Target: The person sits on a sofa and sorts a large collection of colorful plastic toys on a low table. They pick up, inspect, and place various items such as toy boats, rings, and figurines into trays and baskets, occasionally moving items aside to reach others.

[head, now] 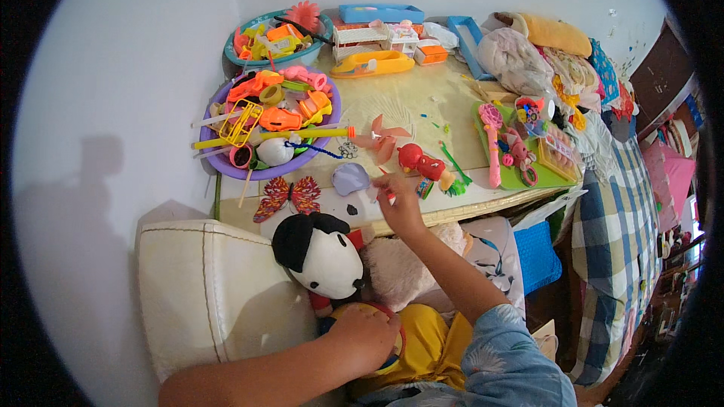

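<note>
My right hand [397, 198] is over the table's near edge, its fingers bent around a small red and white item [391, 198] that is mostly hidden. Just left of it lie a grey-purple flat piece [350, 179] and a butterfly-patterned piece [289, 196]. Beyond the fingers are an orange pinwheel [382, 138] and a red toy figure [424, 163]. My left hand [365, 333] rests low, on a round item with a yellow and red rim [403, 339] in my lap; its fingertips are partly hidden. A black and white plush dog [331, 260] sits just beyond my left hand.
A purple basin [277, 172] and a teal basin [317, 56] hold plastic toys at the left. A yellow toy boat [373, 64] and a white toy shelf [359, 35] stand at the back. A green tray [492, 147] with toys and piled cloths [515, 59] are at the right.
</note>
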Action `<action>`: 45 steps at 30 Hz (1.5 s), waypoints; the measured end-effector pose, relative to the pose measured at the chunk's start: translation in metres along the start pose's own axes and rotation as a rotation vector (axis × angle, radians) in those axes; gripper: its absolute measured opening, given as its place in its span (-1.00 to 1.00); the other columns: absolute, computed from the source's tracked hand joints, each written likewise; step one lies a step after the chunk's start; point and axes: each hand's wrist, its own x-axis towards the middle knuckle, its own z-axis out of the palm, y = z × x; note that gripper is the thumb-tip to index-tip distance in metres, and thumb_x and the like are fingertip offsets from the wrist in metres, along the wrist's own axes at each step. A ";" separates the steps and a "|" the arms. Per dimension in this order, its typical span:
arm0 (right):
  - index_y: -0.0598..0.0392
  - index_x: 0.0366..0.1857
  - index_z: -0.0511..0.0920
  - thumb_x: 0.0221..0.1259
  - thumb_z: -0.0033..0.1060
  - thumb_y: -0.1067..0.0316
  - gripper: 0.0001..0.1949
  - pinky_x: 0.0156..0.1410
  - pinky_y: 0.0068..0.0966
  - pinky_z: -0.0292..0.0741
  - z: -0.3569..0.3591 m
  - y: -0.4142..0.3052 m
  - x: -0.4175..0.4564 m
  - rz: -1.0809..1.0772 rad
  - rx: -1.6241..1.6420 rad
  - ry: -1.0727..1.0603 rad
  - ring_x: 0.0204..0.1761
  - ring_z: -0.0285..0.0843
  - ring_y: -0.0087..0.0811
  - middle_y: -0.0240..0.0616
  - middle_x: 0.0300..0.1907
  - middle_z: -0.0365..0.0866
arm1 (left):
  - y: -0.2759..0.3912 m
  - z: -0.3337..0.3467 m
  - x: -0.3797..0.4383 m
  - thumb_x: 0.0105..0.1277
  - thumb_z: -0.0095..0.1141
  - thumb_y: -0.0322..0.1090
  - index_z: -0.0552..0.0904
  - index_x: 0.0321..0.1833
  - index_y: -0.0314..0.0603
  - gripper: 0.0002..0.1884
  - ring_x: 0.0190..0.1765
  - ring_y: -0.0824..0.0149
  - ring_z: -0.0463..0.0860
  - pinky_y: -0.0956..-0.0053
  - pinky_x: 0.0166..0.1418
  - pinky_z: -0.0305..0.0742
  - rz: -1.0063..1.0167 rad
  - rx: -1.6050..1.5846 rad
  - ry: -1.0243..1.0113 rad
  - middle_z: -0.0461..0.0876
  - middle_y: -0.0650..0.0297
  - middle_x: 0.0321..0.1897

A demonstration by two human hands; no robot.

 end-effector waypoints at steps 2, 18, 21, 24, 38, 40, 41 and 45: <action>0.12 -0.15 0.62 0.14 0.17 0.65 -0.77 0.08 -0.39 0.53 0.011 -0.003 -0.004 -0.099 -0.019 -0.111 -0.05 0.61 -0.21 -0.19 -0.17 0.65 | 0.000 0.005 -0.004 0.36 0.09 -0.16 0.52 0.20 -0.37 -0.53 -0.01 -0.02 0.71 0.07 0.12 0.54 0.005 -0.006 0.104 0.71 -0.02 -0.09; 0.08 0.20 0.56 -0.05 0.34 -0.04 -0.34 0.47 -0.02 0.28 0.139 0.009 0.075 -0.337 -0.893 -0.780 0.37 0.37 0.02 0.03 0.25 0.53 | -0.001 -0.005 0.011 0.37 0.04 -0.27 0.59 0.08 -0.40 -0.65 -0.06 0.01 0.75 0.12 0.00 0.60 0.017 -0.086 0.032 0.74 -0.11 -0.09; 0.13 0.03 0.65 -0.03 0.34 0.05 -0.48 0.37 -0.04 0.40 0.145 -0.027 0.080 -0.092 -0.796 -0.881 0.26 0.50 0.00 0.03 0.11 0.62 | -0.004 0.014 0.006 0.36 0.06 -0.26 0.61 0.07 -0.39 -0.65 -0.03 0.03 0.75 0.13 -0.01 0.58 -0.019 -0.129 0.142 0.74 -0.09 -0.09; 0.13 -0.12 0.69 -0.03 0.35 0.18 -0.62 0.17 -0.11 0.54 0.137 -0.032 0.078 -0.072 -0.569 -0.728 0.04 0.65 -0.04 0.01 -0.08 0.69 | 0.003 -0.004 0.001 0.35 0.13 -0.07 0.51 0.25 -0.36 -0.46 0.08 -0.07 0.69 0.06 0.22 0.52 -0.068 -0.088 -0.021 0.69 -0.12 0.01; 0.13 -0.16 0.63 0.12 0.27 0.59 -0.79 -0.12 -0.32 0.56 0.036 -0.080 0.038 -0.473 -0.102 -0.272 -0.20 0.58 -0.04 -0.09 -0.19 0.55 | -0.004 -0.001 0.007 0.31 0.19 -0.05 0.57 0.11 -0.32 -0.52 0.02 -0.06 0.69 0.07 0.07 0.56 0.003 -0.047 0.042 0.70 -0.06 -0.06; 0.14 -0.18 0.62 0.13 0.27 0.64 -0.80 -0.05 -0.39 0.53 0.011 -0.109 0.029 -0.486 -0.075 -0.159 -0.18 0.58 -0.09 -0.13 -0.19 0.54 | -0.001 -0.004 0.004 0.33 0.15 -0.13 0.59 0.12 -0.32 -0.56 0.04 -0.04 0.69 0.08 0.08 0.54 -0.020 -0.032 0.034 0.70 -0.04 -0.02; 0.15 -0.18 0.61 0.16 0.26 0.64 -0.81 -0.03 -0.42 0.52 0.001 -0.115 0.025 -0.426 -0.038 -0.087 -0.16 0.59 -0.14 -0.15 -0.18 0.55 | 0.001 -0.007 0.001 0.34 0.11 -0.20 0.60 0.14 -0.32 -0.60 0.05 -0.02 0.69 0.09 0.08 0.52 -0.033 -0.009 0.039 0.71 -0.04 0.00; 0.17 -0.13 0.59 0.34 0.14 0.63 -0.86 0.05 -0.61 0.49 -0.034 -0.127 -0.003 0.059 0.473 0.165 -0.09 0.61 -0.50 -0.31 -0.10 0.63 | 0.000 -0.013 0.003 0.36 0.09 -0.24 0.59 0.16 -0.33 -0.61 0.06 0.00 0.70 0.08 0.08 0.53 -0.126 0.054 0.086 0.72 -0.02 0.01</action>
